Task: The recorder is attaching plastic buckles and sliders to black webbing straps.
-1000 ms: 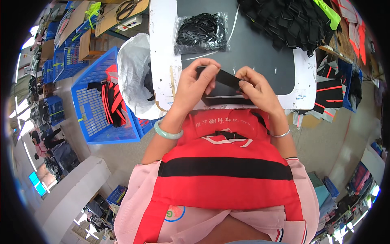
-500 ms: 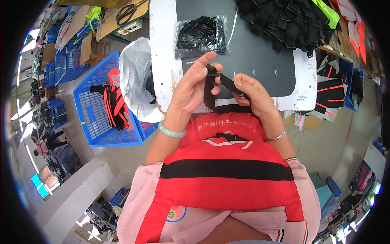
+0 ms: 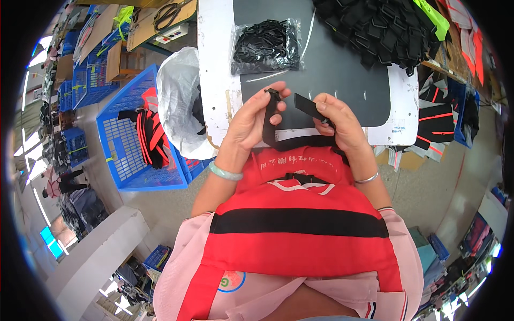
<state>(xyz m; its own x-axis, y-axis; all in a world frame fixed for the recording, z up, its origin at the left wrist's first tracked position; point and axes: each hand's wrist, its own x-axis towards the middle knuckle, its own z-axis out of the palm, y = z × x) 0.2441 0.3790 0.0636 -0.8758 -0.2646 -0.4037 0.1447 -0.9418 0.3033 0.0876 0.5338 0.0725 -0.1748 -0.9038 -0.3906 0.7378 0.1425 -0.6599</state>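
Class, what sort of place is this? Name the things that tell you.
Probably a garment workshop: a pile of black buckles on the work table, a blue crate of red and black straps, and both hands threading a black strap.

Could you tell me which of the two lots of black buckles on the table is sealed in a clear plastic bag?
The smaller lot, straight beyond the left hand; the bigger pile at the far right corner lies loose.

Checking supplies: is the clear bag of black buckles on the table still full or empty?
Full: the clear bag bulges with black pieces and lies flat on the table.
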